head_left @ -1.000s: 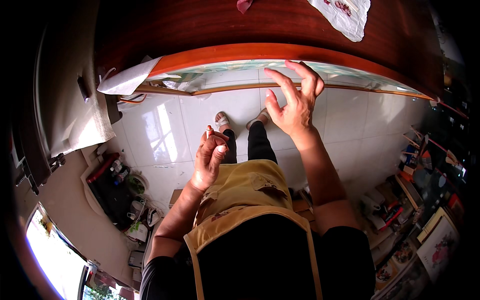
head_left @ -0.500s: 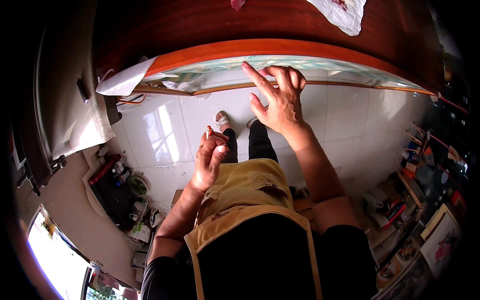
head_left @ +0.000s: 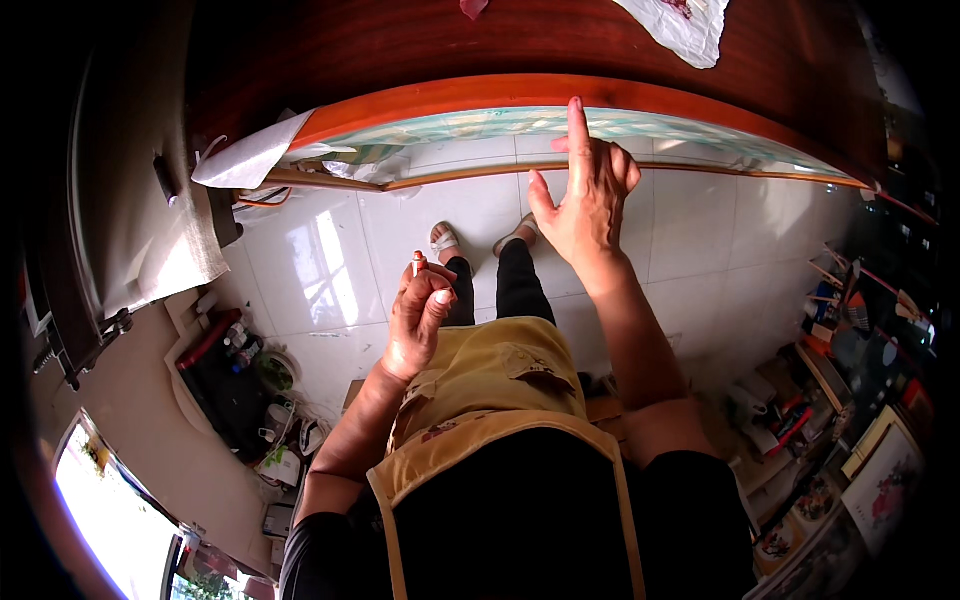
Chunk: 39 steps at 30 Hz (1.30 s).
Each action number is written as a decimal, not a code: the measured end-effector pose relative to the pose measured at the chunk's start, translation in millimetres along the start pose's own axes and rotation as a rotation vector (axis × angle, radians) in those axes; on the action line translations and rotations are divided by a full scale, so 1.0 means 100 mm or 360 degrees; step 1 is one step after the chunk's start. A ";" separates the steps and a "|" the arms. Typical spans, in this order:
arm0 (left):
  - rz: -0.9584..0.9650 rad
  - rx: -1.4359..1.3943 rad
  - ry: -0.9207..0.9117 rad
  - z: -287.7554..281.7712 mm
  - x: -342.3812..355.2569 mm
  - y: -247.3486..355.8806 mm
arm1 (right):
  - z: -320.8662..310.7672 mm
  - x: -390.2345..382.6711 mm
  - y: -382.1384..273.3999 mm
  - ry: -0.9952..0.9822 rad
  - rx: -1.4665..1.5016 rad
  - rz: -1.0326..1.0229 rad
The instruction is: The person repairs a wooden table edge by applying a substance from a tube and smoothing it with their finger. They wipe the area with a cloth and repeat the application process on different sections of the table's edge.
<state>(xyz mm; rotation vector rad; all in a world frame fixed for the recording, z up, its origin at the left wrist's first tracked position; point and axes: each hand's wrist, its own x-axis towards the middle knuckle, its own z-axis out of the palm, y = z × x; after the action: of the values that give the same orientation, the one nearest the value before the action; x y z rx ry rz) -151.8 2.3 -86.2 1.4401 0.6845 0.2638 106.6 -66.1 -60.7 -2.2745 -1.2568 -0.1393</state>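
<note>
My left hand (head_left: pixel 418 322) is closed in front of the yellow apron (head_left: pixel 490 365). A small white stub with a reddish-brown tip (head_left: pixel 418 265) pokes up from its curled fingers; the rest of it is hidden, so its kind stays unclear. My right hand (head_left: pixel 588 205) holds nothing. Its index finger is stretched out, thumb apart, the other fingers bent. The fingertip is over the red-brown wooden edge of the table (head_left: pixel 440 97); whether it touches I cannot tell.
Crumpled white paper (head_left: pixel 690 35) with dark red bits lies on the table, near a small pink piece (head_left: pixel 473 8). A white cloth (head_left: pixel 255 150) hangs at the left corner. Pictures (head_left: pixel 880 490) and clutter stand at right, a potted plant (head_left: pixel 275 370) at left.
My right hand has moved right and slightly forward, its index finger now pointing straight ahead rather than slanting left. My left hand has stayed in place with the stub.
</note>
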 end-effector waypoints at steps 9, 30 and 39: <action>0.0411 0.0190 -0.0146 -0.08 0.18 0.40 | -0.16 -0.19 -0.22 -0.0481 0.1501 0.0207; 0.0488 0.0340 -0.0124 -0.03 0.11 0.42 | -0.20 -0.32 -0.45 -0.1030 0.1776 0.0154; 0.0489 0.0719 0.0012 -0.06 0.16 0.44 | -0.21 -0.39 -0.37 -0.0971 0.2754 0.0719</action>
<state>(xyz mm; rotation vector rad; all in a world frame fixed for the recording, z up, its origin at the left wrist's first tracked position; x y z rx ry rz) -132.1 22.0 -47.8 1.9824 0.5461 0.3685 58.3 -90.1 -41.0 -0.9010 -0.4903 1.3237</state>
